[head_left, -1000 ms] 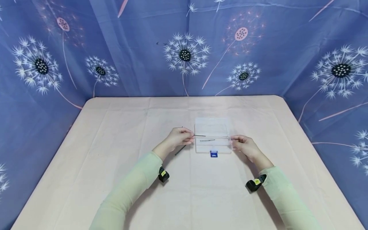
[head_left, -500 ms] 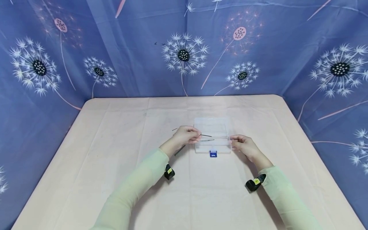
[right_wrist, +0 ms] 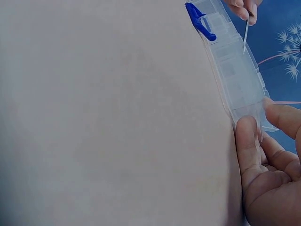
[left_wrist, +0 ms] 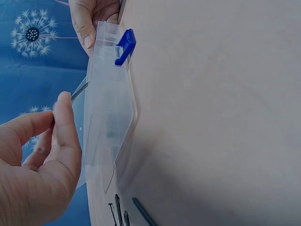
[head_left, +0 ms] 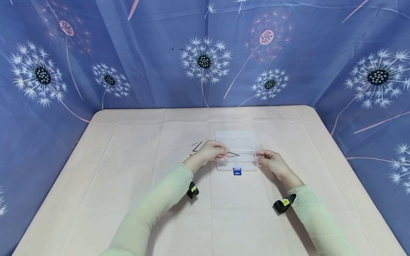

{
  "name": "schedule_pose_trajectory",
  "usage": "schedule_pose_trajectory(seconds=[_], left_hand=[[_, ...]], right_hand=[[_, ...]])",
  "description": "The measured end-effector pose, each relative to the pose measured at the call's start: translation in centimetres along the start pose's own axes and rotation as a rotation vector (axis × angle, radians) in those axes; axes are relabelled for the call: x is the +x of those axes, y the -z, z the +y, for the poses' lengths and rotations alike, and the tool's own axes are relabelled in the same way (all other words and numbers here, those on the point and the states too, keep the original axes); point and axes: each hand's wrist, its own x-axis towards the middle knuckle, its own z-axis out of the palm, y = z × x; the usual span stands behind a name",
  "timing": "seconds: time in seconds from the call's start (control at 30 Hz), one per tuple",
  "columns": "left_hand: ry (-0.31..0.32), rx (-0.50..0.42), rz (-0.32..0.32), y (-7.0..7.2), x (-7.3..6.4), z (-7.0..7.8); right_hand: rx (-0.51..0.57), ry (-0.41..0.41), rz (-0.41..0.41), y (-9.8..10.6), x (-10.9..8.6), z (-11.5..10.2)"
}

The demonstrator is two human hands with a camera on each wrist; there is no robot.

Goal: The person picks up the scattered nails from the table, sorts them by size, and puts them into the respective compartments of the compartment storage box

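Note:
A clear plastic box [head_left: 238,165] with a blue latch [head_left: 237,171] lies on the table, its lid [head_left: 237,141] folded back. Between thumb and fingers my left hand [head_left: 212,150] pinches a dark nail [right_wrist: 246,35], its free end pointing over the compartments from the left. Another thin nail in the box is partly hidden under the held one. My right hand [head_left: 273,164] grips the box's right end, thumb and fingers on its wall in the right wrist view.
Several loose nails [left_wrist: 117,209] lie on the table left of the box, partly hidden by my left hand in the head view. A blue dandelion-print curtain [head_left: 153,53] stands behind the pale tablecloth [head_left: 144,128].
My left hand has moved right with the nail, from the box's left edge to over its compartments. Loose nails behind the hand have come into sight. My right hand stays put.

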Motion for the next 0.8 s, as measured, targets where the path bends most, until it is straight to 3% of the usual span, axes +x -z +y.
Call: schedule_pose_trajectory(seconds=[0.4,0.8], left_hand=[[0.037,-0.001,-0.003,-0.68,-0.03,0.51],[0.043,0.064,-0.011,-0.31,-0.57,1.02]], right_hand=[[0.002,-0.003,-0.003,-0.01,-0.07,-0.21],[0.004,0.003,-0.009,-0.02,-0.14,-0.19]])
